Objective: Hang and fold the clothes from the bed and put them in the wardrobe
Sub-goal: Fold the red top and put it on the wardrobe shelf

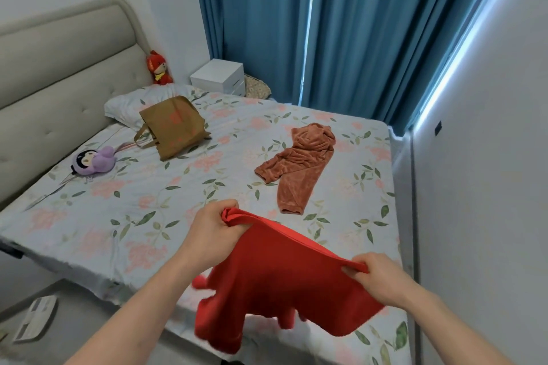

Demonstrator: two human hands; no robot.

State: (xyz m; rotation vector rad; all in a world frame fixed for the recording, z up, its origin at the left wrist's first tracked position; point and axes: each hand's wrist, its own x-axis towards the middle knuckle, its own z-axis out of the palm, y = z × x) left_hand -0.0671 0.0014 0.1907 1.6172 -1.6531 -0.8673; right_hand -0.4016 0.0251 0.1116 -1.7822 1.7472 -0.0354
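Between both hands, stretched over the near edge of the bed [124,216]: red garment [275,284], top hem pulled taut, rest hanging loose and a bit blurred below. Left hand [212,230] pinches one end of the hem, fingers curled round bunched fabric; right hand [375,275] pinches the other end, thumb on top. Looks like it's being spread by the hem to find its shape before folding or hanging, my read only. Beyond the right hand, well apart, a rust-brown velvety garment [299,163] lies crumpled on the floral sheet, likely next in line. Further out past the left hand: brown tote bag [172,127] against the pillow [127,104], purple plush toy [93,161] near the headboard. Wardrobe not in view
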